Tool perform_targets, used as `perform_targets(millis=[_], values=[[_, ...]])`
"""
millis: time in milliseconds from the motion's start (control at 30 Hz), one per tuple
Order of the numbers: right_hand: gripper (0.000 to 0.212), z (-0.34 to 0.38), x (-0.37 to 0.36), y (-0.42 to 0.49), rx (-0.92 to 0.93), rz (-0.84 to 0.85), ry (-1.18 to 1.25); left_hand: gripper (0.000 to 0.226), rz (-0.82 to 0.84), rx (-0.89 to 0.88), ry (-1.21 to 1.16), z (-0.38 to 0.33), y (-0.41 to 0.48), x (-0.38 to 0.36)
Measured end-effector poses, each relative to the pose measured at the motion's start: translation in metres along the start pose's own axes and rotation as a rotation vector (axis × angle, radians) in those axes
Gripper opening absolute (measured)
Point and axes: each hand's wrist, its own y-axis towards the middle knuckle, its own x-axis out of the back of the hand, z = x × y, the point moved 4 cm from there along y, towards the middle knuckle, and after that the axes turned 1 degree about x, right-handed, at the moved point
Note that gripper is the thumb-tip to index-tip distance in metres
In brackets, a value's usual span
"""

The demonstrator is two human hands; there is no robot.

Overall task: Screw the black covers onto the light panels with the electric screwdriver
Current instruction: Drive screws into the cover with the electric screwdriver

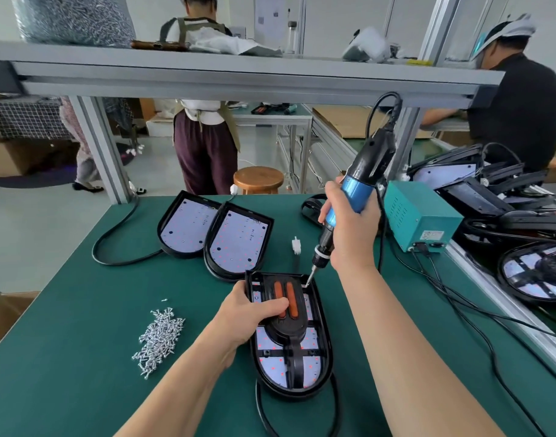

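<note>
Black plastic cover (286, 329), moulded with two orange strips, lies inside a black oval light panel (325, 342) that has a white LED board dotted with red. This light panel sits on the green-topped table (81, 310), directly in front of the person.

On the light panel's left side, the left hand (248, 313) has its grip closed on the housing, with the thumb laid across the cover beside the orange strips and the fingers tucked at the left rim. Above the light panel's far right corner, the right hand (349, 222) has its grip wrapped tight round a blue-and-black electric screwdriver (362, 181). The tool is tilted, and its bit tip meets the cover's far right corner.

Left of the light panel, a loose heap of small silver screws (158, 337) lies on the table. Beyond the light panel, two more black oval panels (183, 227) (237, 242) lie side by side with their white boards uncovered. A small white plug connector (296, 246) stands between them and the screwdriver.

To the light panel's right and farther back, a teal metal power box (420, 216) sits with black cables running from it. Past the box, a stack of further black panels (491, 190) is piled. Far beyond the light panel, a round wooden stool (258, 179) stands on the floor.
</note>
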Motion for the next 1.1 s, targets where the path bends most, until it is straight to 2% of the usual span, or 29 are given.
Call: perform_targets(millis=[167, 467, 700, 867, 1100], values=[[0.019, -0.012, 0.002, 0.002, -0.041, -0.017, 0.004, 0.064, 0.006, 0.001, 0.003, 0.001, 0.001, 0.001], [0.017, -0.018, 0.000, 0.007, -0.058, 0.000, -0.007, 0.048, 0.011, 0.005, 0.022, 0.000, 0.000, 0.001], [0.014, -0.016, -0.002, 0.008, -0.061, 0.041, -0.038, 0.050, 0.015, 0.006, 0.020, 0.000, -0.001, 0.001], [0.014, -0.016, 0.000, 0.008, -0.054, 0.045, -0.062, 0.064, 0.040, -0.010, 0.024, -0.001, -0.001, 0.000], [0.014, -0.019, -0.003, 0.008, -0.065, 0.064, -0.072, 0.064, 0.033, -0.016, 0.004, -0.001, -0.001, 0.000]])
